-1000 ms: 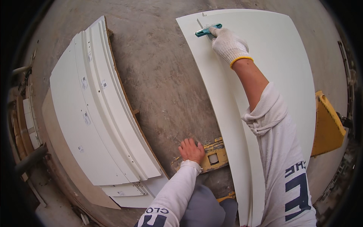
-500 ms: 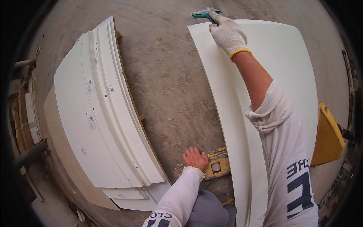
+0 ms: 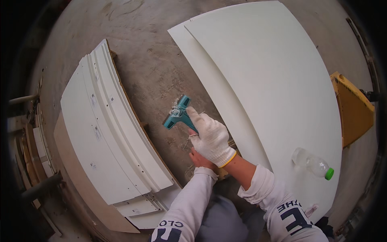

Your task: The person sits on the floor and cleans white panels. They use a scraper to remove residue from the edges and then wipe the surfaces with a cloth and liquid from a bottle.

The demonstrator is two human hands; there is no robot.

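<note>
A white knit glove with a yellow cuff covers my right hand (image 3: 211, 139). Its fingers wrap round the handle of a teal scraper (image 3: 181, 115), with pale stringy shavings caught on the head. My bare left hand (image 3: 200, 160) is just behind and below the glove, which covers most of its fingers; whether it holds anything is hidden. To the right lie large white panels (image 3: 274, 76), the upper one set back from the edge of the lower one. The scraper is off the panels, over the gap on their left.
On the left lies a stack of narrower white panels (image 3: 98, 121) with small labels, above a brown board (image 3: 74, 165). A clear bottle with a green cap (image 3: 312, 163) lies on the right panel. Beyond that panel's right edge stands a yellow metal part (image 3: 351, 109). Concrete floor (image 3: 145, 52) shows between the stacks.
My right hand has brought the scraper from the far end of the right panel back toward me, beside my left hand. The view has shifted, and the bottle now shows.
</note>
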